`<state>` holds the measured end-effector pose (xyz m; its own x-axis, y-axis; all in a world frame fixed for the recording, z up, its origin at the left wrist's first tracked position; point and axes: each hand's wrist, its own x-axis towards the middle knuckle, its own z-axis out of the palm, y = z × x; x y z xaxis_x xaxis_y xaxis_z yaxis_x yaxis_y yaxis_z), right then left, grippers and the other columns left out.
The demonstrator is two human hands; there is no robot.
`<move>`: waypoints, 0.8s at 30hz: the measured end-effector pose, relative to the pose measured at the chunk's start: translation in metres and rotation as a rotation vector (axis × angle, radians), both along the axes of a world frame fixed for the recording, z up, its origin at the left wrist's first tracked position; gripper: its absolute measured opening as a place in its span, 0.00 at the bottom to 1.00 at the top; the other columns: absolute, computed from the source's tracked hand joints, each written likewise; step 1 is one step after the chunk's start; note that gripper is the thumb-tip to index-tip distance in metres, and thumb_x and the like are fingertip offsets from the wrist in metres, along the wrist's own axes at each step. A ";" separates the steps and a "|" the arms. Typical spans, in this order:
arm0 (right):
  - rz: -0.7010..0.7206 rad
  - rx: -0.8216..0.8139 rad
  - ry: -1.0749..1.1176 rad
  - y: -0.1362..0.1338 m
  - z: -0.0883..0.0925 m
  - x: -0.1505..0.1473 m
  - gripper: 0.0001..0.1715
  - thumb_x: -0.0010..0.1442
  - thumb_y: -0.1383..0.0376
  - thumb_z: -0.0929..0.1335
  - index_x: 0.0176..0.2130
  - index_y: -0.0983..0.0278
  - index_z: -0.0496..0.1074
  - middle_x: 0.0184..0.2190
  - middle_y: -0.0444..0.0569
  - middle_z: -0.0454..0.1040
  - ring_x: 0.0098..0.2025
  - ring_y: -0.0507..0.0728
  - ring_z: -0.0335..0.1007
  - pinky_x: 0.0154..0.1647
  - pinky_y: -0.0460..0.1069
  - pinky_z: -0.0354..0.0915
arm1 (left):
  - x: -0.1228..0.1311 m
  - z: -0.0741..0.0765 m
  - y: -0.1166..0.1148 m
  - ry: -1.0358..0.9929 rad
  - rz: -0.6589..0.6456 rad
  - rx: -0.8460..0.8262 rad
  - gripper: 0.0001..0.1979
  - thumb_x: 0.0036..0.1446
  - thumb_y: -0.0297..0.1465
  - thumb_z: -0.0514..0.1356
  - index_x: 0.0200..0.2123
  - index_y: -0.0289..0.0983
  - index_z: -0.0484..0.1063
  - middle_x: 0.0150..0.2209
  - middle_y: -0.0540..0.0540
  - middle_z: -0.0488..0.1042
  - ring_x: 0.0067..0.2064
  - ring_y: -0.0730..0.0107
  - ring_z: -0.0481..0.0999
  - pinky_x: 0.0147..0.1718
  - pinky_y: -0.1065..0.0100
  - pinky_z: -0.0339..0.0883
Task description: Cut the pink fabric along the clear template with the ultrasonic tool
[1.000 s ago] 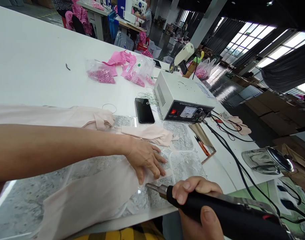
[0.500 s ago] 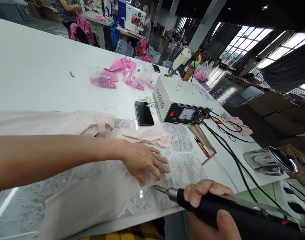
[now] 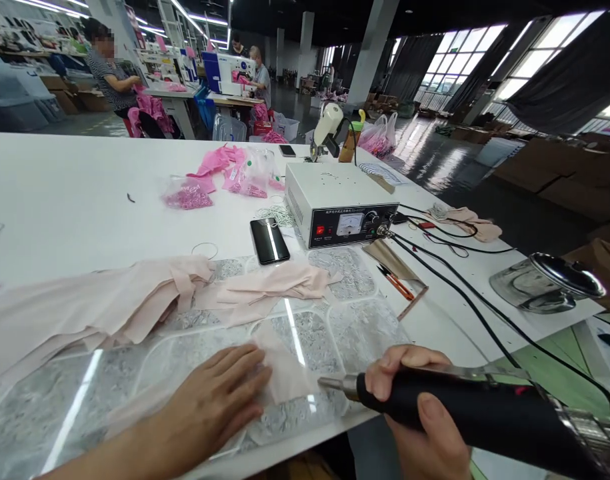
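My left hand [image 3: 217, 403] lies flat, fingers stretched out, on a thin pale pink fabric strip [image 3: 289, 375] over a grey marble-patterned clear mat [image 3: 359, 330]. Part of the strip is hidden beneath the hand and forearm. In my right hand [image 3: 432, 427] is a black handpiece [image 3: 485, 413] with a narrow metal tip, fingers wrapped round its front. The tip points left and is at the strip's right end; whether it touches the cloth I cannot tell. Farther back lie a folded pale pink piece [image 3: 279, 280] and a larger pile of the same fabric [image 3: 99, 300].
Behind the mat are a phone [image 3: 269, 241] and a white control box [image 3: 342, 187], with black cables [image 3: 449, 297] running right. Orange-handled snips [image 3: 397, 283], a lidded glass mug [image 3: 539, 283] and bags of pink pieces [image 3: 189, 193] also lie on the table. Co-workers are at sewing machines beyond.
My left hand has moved left and toward me along the strip. The handpiece stays close to the strip's right end. The head view has tilted up and levelled.
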<state>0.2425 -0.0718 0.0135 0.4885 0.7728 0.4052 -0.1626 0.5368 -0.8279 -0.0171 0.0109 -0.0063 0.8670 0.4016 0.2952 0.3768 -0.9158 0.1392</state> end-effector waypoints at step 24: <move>-0.140 0.081 0.353 0.039 -0.017 -0.010 0.09 0.56 0.59 0.67 0.35 0.61 0.71 0.28 0.41 0.70 0.19 0.48 0.67 0.19 0.46 0.67 | 0.010 0.017 0.034 0.180 -0.314 0.010 0.22 0.68 0.37 0.53 0.63 0.42 0.63 0.64 0.44 0.62 0.59 0.55 0.70 0.54 0.63 0.69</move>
<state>0.2321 -0.0327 -0.0036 0.7073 0.6611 0.2504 -0.3504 0.6355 -0.6881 -0.0069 0.0445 0.0107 0.9860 0.1049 0.1294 0.0942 -0.9918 0.0864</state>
